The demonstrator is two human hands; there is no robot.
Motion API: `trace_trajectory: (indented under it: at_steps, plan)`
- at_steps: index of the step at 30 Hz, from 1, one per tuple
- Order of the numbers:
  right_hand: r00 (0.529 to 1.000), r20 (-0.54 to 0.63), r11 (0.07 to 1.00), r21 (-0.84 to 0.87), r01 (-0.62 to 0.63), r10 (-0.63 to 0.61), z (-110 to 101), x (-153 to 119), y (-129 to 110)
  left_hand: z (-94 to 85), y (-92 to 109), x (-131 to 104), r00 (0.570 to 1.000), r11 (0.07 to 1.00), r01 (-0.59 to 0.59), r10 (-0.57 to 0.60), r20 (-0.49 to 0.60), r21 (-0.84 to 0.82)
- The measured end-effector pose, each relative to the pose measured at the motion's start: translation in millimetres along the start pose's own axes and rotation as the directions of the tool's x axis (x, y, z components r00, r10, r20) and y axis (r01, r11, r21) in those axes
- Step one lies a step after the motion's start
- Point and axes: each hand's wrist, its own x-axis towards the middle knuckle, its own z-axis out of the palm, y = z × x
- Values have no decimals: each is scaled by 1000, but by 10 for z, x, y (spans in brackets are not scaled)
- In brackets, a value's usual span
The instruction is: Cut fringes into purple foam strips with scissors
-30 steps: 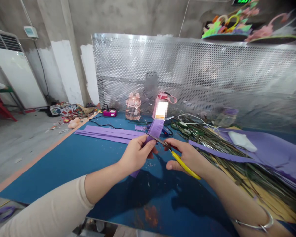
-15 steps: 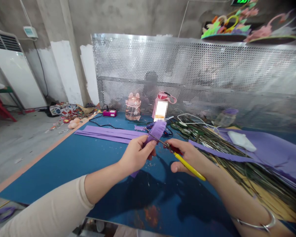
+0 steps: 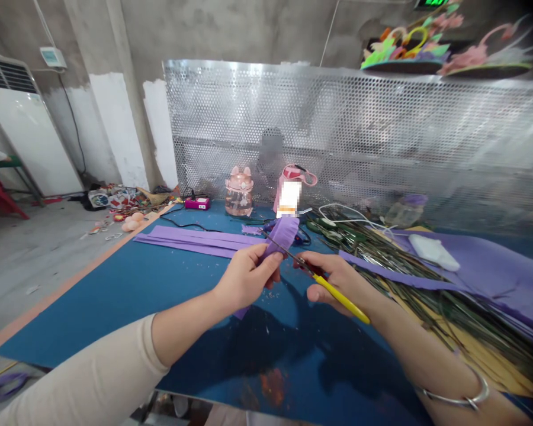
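Between the thumb and fingers of my left hand (image 3: 247,273) is a purple strip (image 3: 285,232), its upper part fanning up and its lower end hanging below the hand. My right hand (image 3: 337,284) holds scissors (image 3: 341,297) with yellow on the handle; their thin blades reach left across the strip, just above my left thumb. The fingers of the right hand partly hide the other handle. Behind my left hand, flat purple strips (image 3: 195,241) lie side by side on the blue table (image 3: 115,296).
Dark green stems (image 3: 408,284) are heaped on the right, with a purple sheet (image 3: 501,272) and a white block (image 3: 434,252) over them. A pink bottle (image 3: 238,192) and a magenta power socket (image 3: 197,203) stand at the back, before a perforated metal panel (image 3: 231,112).
The scissor handles have drawn slightly closer together. My left hand and the strip keep nearly the same place.
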Motion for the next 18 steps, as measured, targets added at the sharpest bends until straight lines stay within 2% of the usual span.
trace_trajectory:
  at_steps: [8, 18]
  plan:
    - [1000, -3, 1000, -1, -8, 8, 15, 22, 33, -11, 5, 10, 1000, 1000, 0, 0, -3, -9]
    - [996, -79, 996, -79, 34, -40, 27, 35, 29, -1, 19, 22, 999, 1000, 22, -22, -28, -11]
